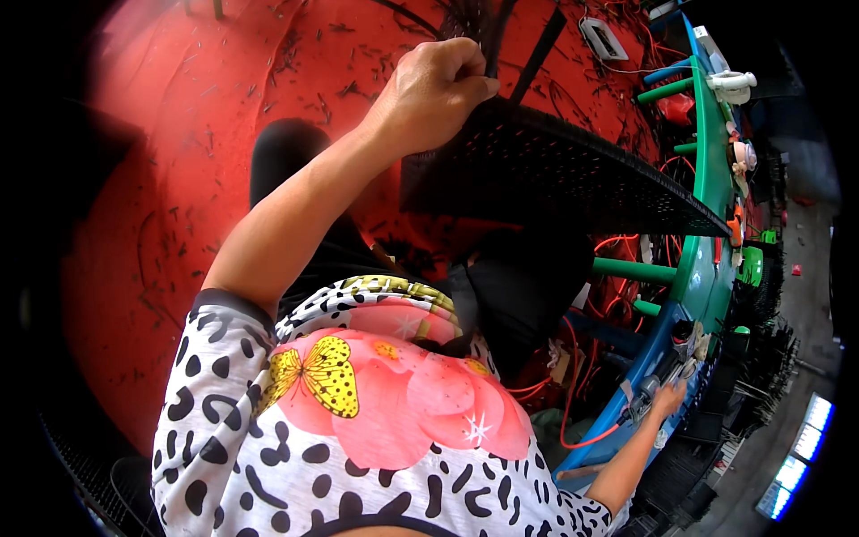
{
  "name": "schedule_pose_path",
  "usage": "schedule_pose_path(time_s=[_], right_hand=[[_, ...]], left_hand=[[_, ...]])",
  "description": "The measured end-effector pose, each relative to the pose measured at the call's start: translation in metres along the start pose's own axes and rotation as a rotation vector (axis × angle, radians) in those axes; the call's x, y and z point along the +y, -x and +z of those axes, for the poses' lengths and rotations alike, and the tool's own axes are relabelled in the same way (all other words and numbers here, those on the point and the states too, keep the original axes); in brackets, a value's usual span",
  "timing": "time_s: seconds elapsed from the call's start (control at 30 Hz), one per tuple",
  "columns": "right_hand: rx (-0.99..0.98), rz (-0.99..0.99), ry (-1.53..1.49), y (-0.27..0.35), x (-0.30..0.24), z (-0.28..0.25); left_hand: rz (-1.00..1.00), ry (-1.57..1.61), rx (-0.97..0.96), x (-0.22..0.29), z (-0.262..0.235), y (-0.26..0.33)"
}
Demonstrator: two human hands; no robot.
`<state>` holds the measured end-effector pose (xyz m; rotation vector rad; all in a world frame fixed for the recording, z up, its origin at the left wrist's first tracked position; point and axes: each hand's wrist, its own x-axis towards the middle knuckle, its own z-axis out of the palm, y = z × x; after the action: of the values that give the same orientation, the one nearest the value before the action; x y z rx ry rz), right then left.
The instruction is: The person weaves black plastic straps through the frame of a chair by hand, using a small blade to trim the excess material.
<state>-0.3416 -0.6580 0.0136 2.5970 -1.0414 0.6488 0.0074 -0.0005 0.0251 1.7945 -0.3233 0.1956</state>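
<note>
My left hand, its fingers curled closed, is at the upper corner of a black woven panel that spans from my knees to the bench. Dark strands stand behind the fist; the part inside my fingers is hidden. Far to the right, my right hand is at a grey metal tool lying on the blue end of the bench. A red hose runs up to that tool. The fingers of this hand are small and partly hidden, so their grip is unclear.
Scraps of black strand litter the red floor. Green crossbars and red hoses lie under the bench. A white hook-shaped item and a green item sit along it. Bundles of black strands are beyond.
</note>
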Motion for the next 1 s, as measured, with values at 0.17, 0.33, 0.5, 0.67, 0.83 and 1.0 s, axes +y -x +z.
schedule_pose_path(time_s=[0.17, 0.33, 0.5, 0.67, 0.83, 1.0], right_hand=[[-0.232, 0.237, 0.322, 0.027, 0.034, -0.038], [-0.203, 0.117, 0.292, 0.016, 0.016, -0.039], [-0.302, -0.2, -0.657, -0.002, -0.208, -0.047], [-0.401, -0.715, -1.177, 0.049, -0.438, -0.136], [-0.55, -0.743, -1.651, 0.06, -0.545, -0.164], [-0.585, -0.742, -1.799, 0.06, -0.565, -0.165]], left_hand=[[-0.027, 0.055, -0.025, -0.002, -0.003, 0.009], [-0.002, 0.044, -0.006, -0.004, -0.005, 0.012], [-0.008, 0.038, -0.023, 0.0, -0.006, 0.016], [-0.019, 0.069, -0.014, -0.003, -0.001, 0.018], [-0.067, 0.105, -0.02, 0.0, 0.005, 0.02], [-0.093, 0.153, -0.05, 0.009, 0.009, 0.021]])
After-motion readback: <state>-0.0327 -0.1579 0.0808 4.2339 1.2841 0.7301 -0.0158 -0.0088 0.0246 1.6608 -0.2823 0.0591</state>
